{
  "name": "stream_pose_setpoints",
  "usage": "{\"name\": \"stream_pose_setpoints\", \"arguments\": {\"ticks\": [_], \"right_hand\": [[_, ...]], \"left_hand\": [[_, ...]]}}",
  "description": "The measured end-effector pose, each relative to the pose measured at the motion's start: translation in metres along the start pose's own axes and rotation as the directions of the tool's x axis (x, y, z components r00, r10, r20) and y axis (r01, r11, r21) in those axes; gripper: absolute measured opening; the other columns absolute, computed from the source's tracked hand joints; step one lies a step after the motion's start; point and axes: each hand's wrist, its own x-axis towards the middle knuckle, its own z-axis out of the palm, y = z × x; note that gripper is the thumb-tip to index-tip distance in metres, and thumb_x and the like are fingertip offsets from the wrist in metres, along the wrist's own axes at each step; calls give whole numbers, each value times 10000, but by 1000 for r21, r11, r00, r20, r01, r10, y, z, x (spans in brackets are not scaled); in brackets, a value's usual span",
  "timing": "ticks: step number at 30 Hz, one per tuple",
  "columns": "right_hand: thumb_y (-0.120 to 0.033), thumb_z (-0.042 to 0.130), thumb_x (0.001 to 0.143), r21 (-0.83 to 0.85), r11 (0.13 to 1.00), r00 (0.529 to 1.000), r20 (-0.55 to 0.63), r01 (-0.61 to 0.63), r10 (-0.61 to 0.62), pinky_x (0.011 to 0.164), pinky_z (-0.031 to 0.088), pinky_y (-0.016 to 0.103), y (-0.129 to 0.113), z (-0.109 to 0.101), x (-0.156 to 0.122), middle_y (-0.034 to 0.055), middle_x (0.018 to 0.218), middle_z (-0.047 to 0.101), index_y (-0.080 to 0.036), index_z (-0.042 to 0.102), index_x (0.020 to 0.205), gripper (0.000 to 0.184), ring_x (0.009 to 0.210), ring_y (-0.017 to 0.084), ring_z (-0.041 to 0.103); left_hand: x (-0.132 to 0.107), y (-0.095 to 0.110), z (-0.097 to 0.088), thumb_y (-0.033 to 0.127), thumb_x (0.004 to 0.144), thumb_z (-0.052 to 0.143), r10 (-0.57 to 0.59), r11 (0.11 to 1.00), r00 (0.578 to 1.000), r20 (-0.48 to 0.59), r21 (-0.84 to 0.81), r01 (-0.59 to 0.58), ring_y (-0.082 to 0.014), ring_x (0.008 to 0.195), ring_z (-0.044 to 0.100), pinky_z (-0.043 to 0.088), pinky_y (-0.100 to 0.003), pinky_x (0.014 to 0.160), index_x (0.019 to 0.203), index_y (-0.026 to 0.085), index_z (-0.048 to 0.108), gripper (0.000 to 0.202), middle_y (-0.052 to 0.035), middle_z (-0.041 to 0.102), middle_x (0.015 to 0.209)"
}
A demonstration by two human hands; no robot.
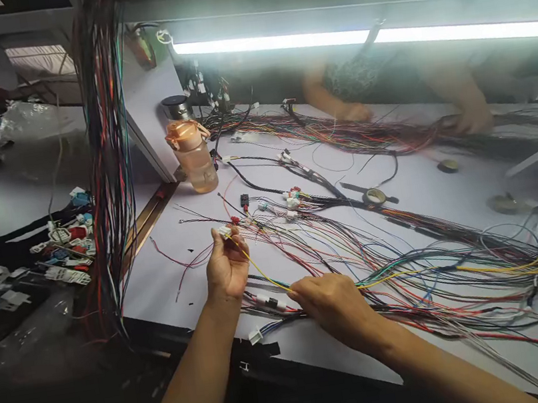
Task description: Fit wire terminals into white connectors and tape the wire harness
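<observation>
My left hand (227, 267) is closed around a small white connector (224, 231), pinched at the fingertips above the white tabletop. A yellow wire (265, 277) runs from that connector down to my right hand (331, 300), whose fingers are wrapped round it. Past the right hand the yellow wire continues to the right among the loose wires. Under and beside my hands lies a wiring harness (302, 254) of red, black, green and blue wires. A white connector (255, 335) on dark wires rests near the table's front edge.
A water bottle (193, 152) stands at the back left. A hanging wire bundle (108, 138) drops past the table's left side, by a pile of connectors (70, 241). A tape roll (375, 196) lies behind the harness. Another person's hands (473, 114) show across the table.
</observation>
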Motion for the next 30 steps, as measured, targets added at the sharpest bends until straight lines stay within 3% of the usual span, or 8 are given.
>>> {"name": "stream_pose_setpoints", "arguments": {"ticks": [6, 11, 15, 20, 23, 26, 30], "right_hand": [[-284, 376, 992, -47, 998, 1000, 6, -30, 31, 594, 290, 268, 34, -4, -40, -14, 693, 655, -221, 618, 832, 297, 603, 124, 580], [-297, 391, 992, 91, 988, 992, 54, -122, 118, 669, 406, 261, 56, -19, -65, 18, 843, 674, -235, 646, 932, 269, 744, 137, 612], [-281, 429, 977, 161, 980, 991, -48, -115, 124, 784, 473, 286, 67, -33, -61, 45, 967, 669, -236, 655, 1022, 235, 886, 157, 611], [-270, 483, 955, 108, 990, 976, -189, -89, 108, 847, 496, 328, 78, -43, -42, 53, 993, 685, -217, 655, 1047, 202, 930, 175, 613], [-276, 476, 955, 30, 999, 978, -206, -35, 41, 951, 469, 364, 73, -34, -33, 78, 1185, 645, -208, 614, 1180, 272, 1097, 197, 574], [-318, 463, 953, -137, 988, 990, -109, 74, -89, 1044, 401, 429, 63, -10, -33, 98, 1425, 479, -201, 513, 1341, 408, 1302, 248, 436], [-368, 447, 952, -326, 928, 981, -17, 179, -194, 1087, 323, 476, 60, 24, -43, 69, 1471, 430, -226, 454, 1402, 472, 1382, 277, 331]], "left_hand": [[4, 12, 0, 344, 992, 350, 155, 986, 987, -53, -54, -158, -31, 510, 529, 428, -91, 434, 832, 93, 540, 353, -16, 579, 680], [10, 15, -6, 341, 991, 356, 262, 963, 962, -78, -39, -266, -39, 529, 544, 463, -117, 491, 785, 117, 541, 357, -21, 592, 691], [13, 16, -8, 346, 985, 371, 264, 963, 961, -88, -40, -268, -49, 534, 544, 457, -121, 485, 772, 115, 544, 359, -25, 596, 686], [18, 19, -6, 366, 978, 380, 326, 942, 941, -86, -53, -332, -54, 528, 523, 434, -120, 464, 755, 112, 542, 375, -20, 588, 663], [14, 14, -7, 359, 980, 386, 383, 922, 917, -111, -10, -386, -55, 529, 527, 417, -127, 464, 771, 113, 554, 364, -17, 592, 665], [5, 1, -13, 329, 981, 400, 414, 910, 900, -134, 75, -407, -56, 539, 543, 422, -146, 495, 786, 119, 571, 334, -21, 603, 691], [-1, -17, -26, 365, 888, 593, 479, 876, 873, -91, 125, -467, -76, 560, 556, 432, -191, 524, 812, 125, 598, 252, -27, 611, 739]]}}
